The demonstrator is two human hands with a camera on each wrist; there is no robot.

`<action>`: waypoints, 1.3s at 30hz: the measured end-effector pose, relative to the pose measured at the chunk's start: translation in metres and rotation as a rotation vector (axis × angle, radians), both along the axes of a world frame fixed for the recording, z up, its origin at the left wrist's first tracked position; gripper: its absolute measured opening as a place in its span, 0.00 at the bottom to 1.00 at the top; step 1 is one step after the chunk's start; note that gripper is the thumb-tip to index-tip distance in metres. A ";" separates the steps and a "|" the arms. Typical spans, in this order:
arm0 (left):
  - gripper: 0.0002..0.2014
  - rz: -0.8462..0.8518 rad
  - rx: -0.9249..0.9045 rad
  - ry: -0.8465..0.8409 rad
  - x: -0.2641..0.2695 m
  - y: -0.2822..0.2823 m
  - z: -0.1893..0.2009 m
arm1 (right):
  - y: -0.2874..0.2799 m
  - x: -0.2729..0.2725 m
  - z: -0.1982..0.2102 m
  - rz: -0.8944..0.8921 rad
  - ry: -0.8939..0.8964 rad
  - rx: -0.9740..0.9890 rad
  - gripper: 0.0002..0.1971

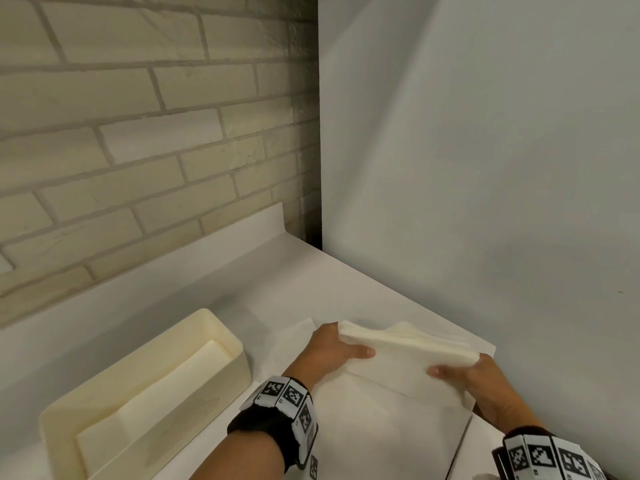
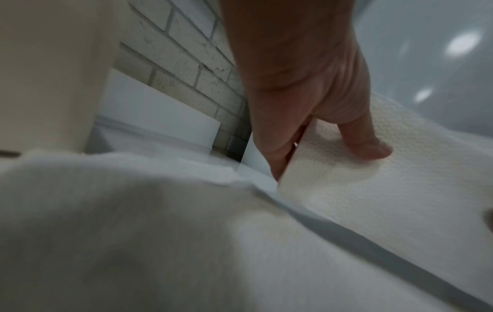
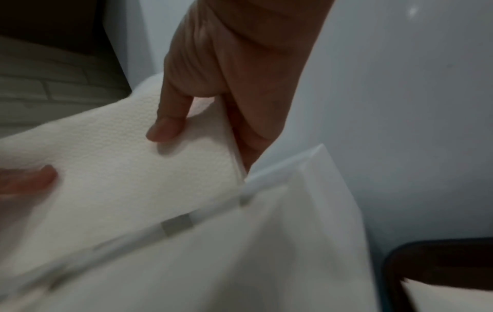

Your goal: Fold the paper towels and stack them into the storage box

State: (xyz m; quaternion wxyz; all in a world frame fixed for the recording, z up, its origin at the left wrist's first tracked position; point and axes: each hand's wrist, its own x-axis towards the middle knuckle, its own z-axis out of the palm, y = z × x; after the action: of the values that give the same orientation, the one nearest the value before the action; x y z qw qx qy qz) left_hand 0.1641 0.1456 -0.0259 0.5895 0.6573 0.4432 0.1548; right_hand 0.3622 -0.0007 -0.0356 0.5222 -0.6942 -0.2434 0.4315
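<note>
A white embossed paper towel (image 1: 405,362) is held up off the counter, folded over along its top edge. My left hand (image 1: 337,349) pinches its left end, thumb on the near face. My right hand (image 1: 465,370) pinches the right end the same way. The left wrist view shows my left thumb (image 2: 368,145) pressed on the towel (image 2: 387,190), and the right wrist view shows my right thumb (image 3: 168,126) on the towel (image 3: 120,168). More flat towel sheets (image 1: 381,427) lie beneath. A cream storage box (image 1: 221,327) stands to the left with a folded towel (image 1: 156,400) inside.
A brick wall (image 1: 138,133) runs behind the counter (image 1: 173,299), and a plain grey wall (image 1: 485,168) closes the right side. The counter's right edge (image 1: 460,441) falls just by my right wrist. A dark-rimmed object (image 3: 432,272) shows low in the right wrist view.
</note>
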 end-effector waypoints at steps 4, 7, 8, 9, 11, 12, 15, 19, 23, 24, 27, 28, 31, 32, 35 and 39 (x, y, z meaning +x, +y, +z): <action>0.21 0.110 0.031 -0.062 -0.026 -0.003 0.038 | 0.016 -0.024 0.047 -0.007 -0.032 0.122 0.20; 0.15 0.260 0.066 -0.140 -0.068 -0.003 0.072 | 0.046 -0.053 0.075 0.051 -0.082 0.207 0.16; 0.14 0.318 0.053 -0.175 -0.087 -0.002 0.081 | 0.059 -0.065 0.081 0.081 -0.086 0.229 0.15; 0.13 0.377 0.025 -0.215 -0.107 -0.001 0.088 | 0.072 -0.080 0.087 0.112 -0.088 0.240 0.16; 0.14 0.506 -0.034 -0.241 -0.148 0.000 0.094 | 0.099 -0.117 0.096 0.200 -0.126 0.232 0.18; 0.15 0.582 -0.049 -0.197 -0.168 0.000 0.092 | 0.112 -0.137 0.098 0.256 -0.160 0.213 0.19; 0.21 0.789 -0.104 -0.058 -0.221 0.001 0.076 | 0.140 -0.194 0.098 0.389 -0.292 0.143 0.23; 0.27 0.899 -0.115 0.116 -0.261 -0.008 0.061 | 0.161 -0.246 0.086 0.495 -0.480 0.105 0.27; 0.20 0.735 0.115 0.568 -0.271 -0.014 0.053 | 0.175 -0.277 0.072 0.609 -0.678 0.123 0.19; 0.19 0.681 0.134 0.626 -0.269 -0.016 0.053 | 0.178 -0.281 0.068 0.624 -0.713 0.113 0.16; 0.19 0.572 0.190 0.798 -0.267 -0.017 0.056 | 0.185 -0.291 0.063 0.676 -0.808 0.056 0.10; 0.18 0.517 0.223 0.879 -0.267 -0.015 0.055 | 0.187 -0.294 0.062 0.702 -0.846 0.031 0.10; 0.17 0.299 0.282 1.119 -0.263 -0.007 0.049 | 0.192 -0.301 0.055 0.828 -1.018 -0.043 0.14; 0.17 0.264 0.269 1.152 -0.261 -0.007 0.052 | 0.194 -0.303 0.053 0.863 -1.039 -0.068 0.15; 0.17 0.132 0.267 1.231 -0.259 -0.005 0.050 | 0.197 -0.305 0.046 0.964 -1.088 -0.121 0.14; 0.17 0.028 0.209 1.420 -0.256 -0.003 0.046 | 0.197 -0.308 0.041 1.050 -1.147 -0.141 0.15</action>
State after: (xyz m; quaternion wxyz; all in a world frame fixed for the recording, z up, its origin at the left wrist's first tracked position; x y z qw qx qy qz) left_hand -0.0923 0.1427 0.0202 0.0907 0.6465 0.7111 -0.2612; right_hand 0.0542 0.1967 0.0051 -0.0031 -0.6341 -0.7441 0.2103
